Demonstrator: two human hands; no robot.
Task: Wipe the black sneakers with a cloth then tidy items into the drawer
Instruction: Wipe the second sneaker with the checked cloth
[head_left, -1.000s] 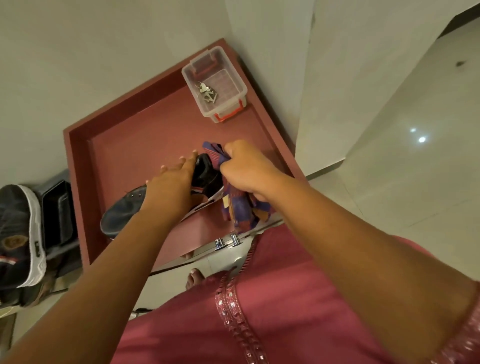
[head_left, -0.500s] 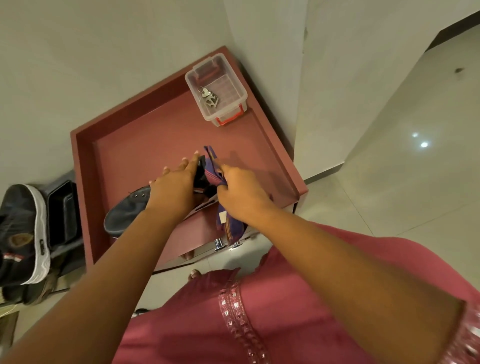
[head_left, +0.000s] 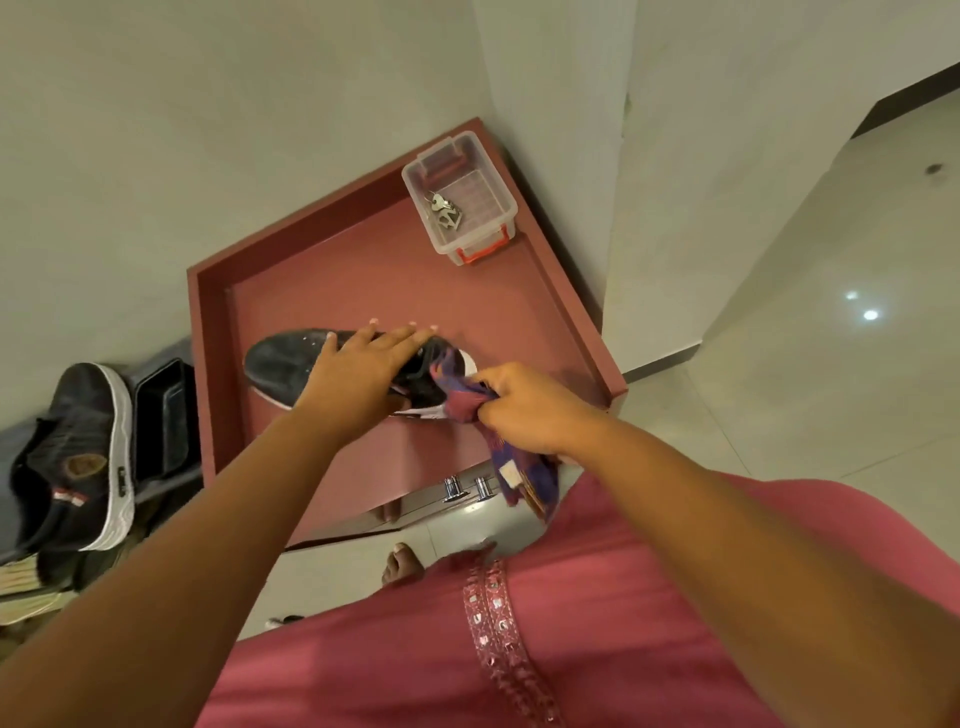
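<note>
On top of a maroon cabinet (head_left: 363, 270) with a raised rim, a black sneaker (head_left: 283, 364) lies on its side, toe toward the cabinet's left edge. A person's left hand (head_left: 363, 371) rests flat across the shoe's middle, fingers straight and spread, its grip wide. At the sneaker's heel, the right hand (head_left: 524, 408) bunches a purple and maroon patterned cloth (head_left: 457, 387), grip closed tight around it; the cloth touches the heel and its loose end hangs over the cabinet's front edge.

At the cabinet's far right corner sits a clear plastic box (head_left: 470, 171) with red clasps, a bunch of keys (head_left: 445, 209) inside. Below the cabinet's front edge, two chrome drawer knobs (head_left: 467, 488) show. Left of the cabinet, a second black sneaker (head_left: 78, 457) with a white sole rests on a lower rack, beside a black tray (head_left: 161, 415). The person wears a pink garment (head_left: 467, 649) with sequin trim; a bare toe (head_left: 402, 564) shows on the tiled floor (head_left: 805, 364).
</note>
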